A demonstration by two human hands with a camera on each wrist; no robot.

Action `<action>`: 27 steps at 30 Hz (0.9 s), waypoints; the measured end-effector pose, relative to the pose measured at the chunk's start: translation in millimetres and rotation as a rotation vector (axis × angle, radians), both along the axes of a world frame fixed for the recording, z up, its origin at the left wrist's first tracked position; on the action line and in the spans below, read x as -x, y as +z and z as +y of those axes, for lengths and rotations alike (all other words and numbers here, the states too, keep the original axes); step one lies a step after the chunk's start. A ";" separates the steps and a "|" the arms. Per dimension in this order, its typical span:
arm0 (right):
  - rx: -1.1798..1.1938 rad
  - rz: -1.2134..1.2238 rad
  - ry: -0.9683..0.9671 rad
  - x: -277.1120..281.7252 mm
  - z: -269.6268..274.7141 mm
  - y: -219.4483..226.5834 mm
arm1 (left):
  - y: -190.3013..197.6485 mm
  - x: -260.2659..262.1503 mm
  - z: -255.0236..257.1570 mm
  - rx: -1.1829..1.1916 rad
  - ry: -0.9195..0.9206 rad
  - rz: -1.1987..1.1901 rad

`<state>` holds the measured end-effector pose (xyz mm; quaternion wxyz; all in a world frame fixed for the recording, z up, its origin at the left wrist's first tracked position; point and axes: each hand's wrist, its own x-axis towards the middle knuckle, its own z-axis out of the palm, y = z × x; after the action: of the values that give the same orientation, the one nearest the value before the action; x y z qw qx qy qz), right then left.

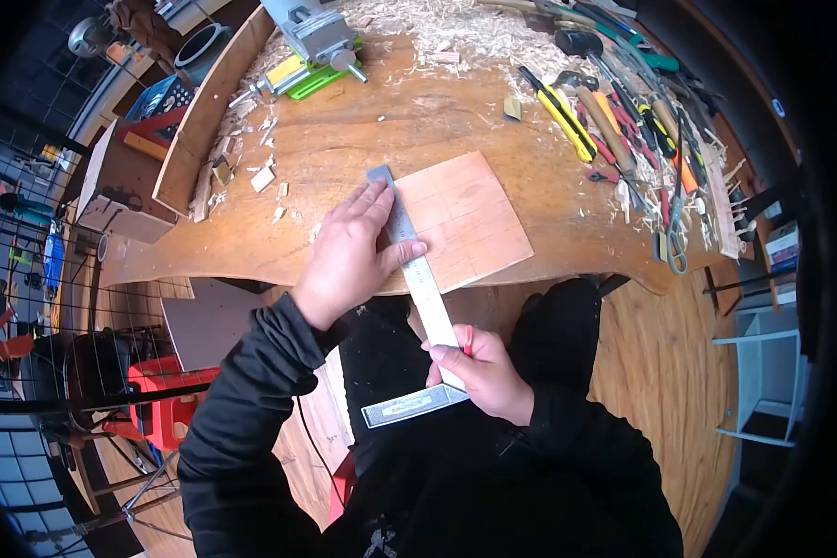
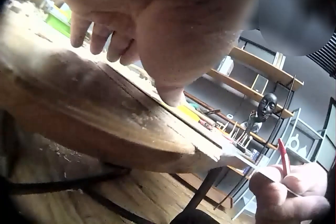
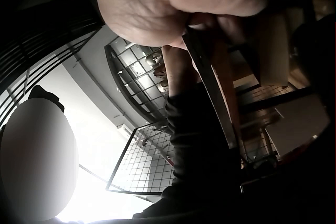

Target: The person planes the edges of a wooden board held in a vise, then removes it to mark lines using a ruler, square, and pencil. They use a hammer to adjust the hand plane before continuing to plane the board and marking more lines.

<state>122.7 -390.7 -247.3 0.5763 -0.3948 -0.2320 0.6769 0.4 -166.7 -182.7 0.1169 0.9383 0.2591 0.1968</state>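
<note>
A thin square wooden board [image 1: 470, 219] with faint lines on it lies at the front edge of the workbench. Along its left side runs the metal blade of a try square [image 1: 427, 296], which sticks out past the bench edge. My left hand [image 1: 349, 244] presses the blade down with extended fingers, its thumb lying across the blade toward the board. Close to the stock, my right hand [image 1: 488, 377] grips the square. A red pencil [image 2: 284, 157] also sits between the right hand's fingers. The square's stock [image 1: 405, 406] hangs over the person's lap.
The wooden workbench [image 1: 325, 149] carries a vise [image 1: 321, 42] at the back and many wood shavings [image 1: 437, 42]. Yellow utility knife [image 1: 565, 124], scissors [image 1: 671, 249] and several other tools crowd the right side. A low wooden wall [image 1: 205, 121] borders the left.
</note>
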 end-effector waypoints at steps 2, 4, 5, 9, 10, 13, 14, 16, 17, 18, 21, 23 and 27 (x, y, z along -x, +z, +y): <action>-0.005 0.001 -0.005 0.3 0.1 -2.3 | -2.9 1.8 -2.1 0.050 -0.013 0.020; -0.006 -0.016 -0.001 -1.9 -0.1 -1.6 | -2.8 2.9 -7.3 0.020 -0.029 0.058; -0.005 -0.015 0.000 -2.7 -0.8 -2.1 | -2.6 3.5 -11.9 0.021 -0.028 0.059; 0.004 -0.018 -0.012 -5.0 -0.8 -2.8 | -4.5 4.5 -23.0 -0.010 -0.016 0.131; 0.010 -0.014 -0.010 -5.2 -0.9 -2.5 | -6.2 4.7 -24.0 -0.003 -0.015 0.131; -0.010 -0.041 -0.014 -5.2 -1.4 -2.1 | -8.6 3.7 -28.3 -0.002 -0.007 0.119; -0.015 -0.051 -0.030 -4.7 -1.5 -1.9 | -9.3 3.5 -29.7 0.003 -0.005 0.114; -0.017 -0.049 -0.025 -4.3 -1.8 0.3 | -12.0 2.7 -31.4 -0.008 0.000 0.108; -0.001 -0.048 -0.032 -4.5 -2.2 1.3 | -13.9 2.6 -31.1 -0.008 -0.005 0.103; 0.016 -0.048 -0.038 -4.8 -2.3 1.1 | -14.4 2.5 -30.8 -0.009 -0.010 0.098; 0.008 -0.054 -0.033 -5.2 -2.7 -0.1 | -12.9 3.3 -31.3 -0.023 -0.008 0.110; 0.017 -0.040 -0.038 -5.6 -2.3 0.8 | -12.7 3.3 -30.5 -0.030 -0.013 0.111; 0.012 -0.042 -0.037 -5.6 -3.1 0.1 | -15.1 4.9 -29.3 -0.025 -0.024 0.109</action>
<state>128.2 -393.8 -247.3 0.5815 -0.4165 -0.2328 0.6589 -4.5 -196.0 -197.8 0.0935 0.9521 0.2511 0.1473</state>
